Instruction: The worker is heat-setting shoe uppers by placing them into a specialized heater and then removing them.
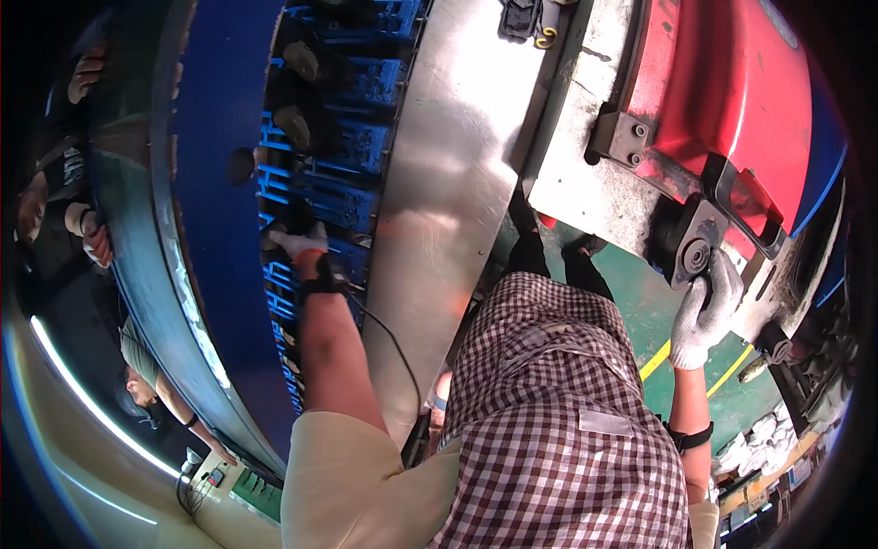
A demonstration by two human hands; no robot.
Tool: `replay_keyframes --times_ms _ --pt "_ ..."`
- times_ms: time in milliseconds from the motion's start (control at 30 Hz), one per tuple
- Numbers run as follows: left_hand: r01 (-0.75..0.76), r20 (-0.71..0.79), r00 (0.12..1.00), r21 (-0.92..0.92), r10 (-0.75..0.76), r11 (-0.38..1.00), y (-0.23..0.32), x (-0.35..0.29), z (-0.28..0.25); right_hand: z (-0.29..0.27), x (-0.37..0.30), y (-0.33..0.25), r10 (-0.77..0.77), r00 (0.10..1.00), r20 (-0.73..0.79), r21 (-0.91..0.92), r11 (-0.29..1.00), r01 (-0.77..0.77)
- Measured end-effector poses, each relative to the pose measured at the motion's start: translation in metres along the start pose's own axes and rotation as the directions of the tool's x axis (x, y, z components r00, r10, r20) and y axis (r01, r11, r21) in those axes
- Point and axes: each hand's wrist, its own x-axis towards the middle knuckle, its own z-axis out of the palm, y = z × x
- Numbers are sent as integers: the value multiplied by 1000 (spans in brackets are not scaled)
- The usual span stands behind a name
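My left hand, in a pale glove, reaches into a row of blue slatted holders on the left. Shadow blurs its fingers, and a dark piece lies close by them; whether they hold it I cannot tell. Farther along the row sit dark rounded pieces with greyish-tan patches. On the right, my right hand wears a white glove. Its fingers stretch up beside a metal block with a round ringed centre, their tips touching its lower edge, thumb apart.
A bare metal ledge runs between the holders and a red machine cover. A black bracket handle juts from the machine. A dark cable hangs by my left forearm. Beyond the blue panel, other people's hands show.
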Motion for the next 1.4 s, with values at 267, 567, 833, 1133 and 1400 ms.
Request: replay_keyframes --times_ms 267,567,833,1133,1400 --pt "202 118 971 68 -209 977 47 41 -19 2 -1 1 -28 1000 6 26 999 28" --pt "619 649 647 -142 -399 773 -11 -222 -60 -6 7 -9 78 996 41 65 995 -81" --pt "485 904 10 369 -427 793 -34 -421 10 -50 11 -1 -81 984 161 472 882 -5" --pt "-724 795 -107 350 -598 595 -62 -601 86 -144 5 35 85 953 290 956 15 -292" --pt "-618 907 -415 -224 -71 754 1 -693 164 -212 18 164 541 841 -10 586 684 -434"
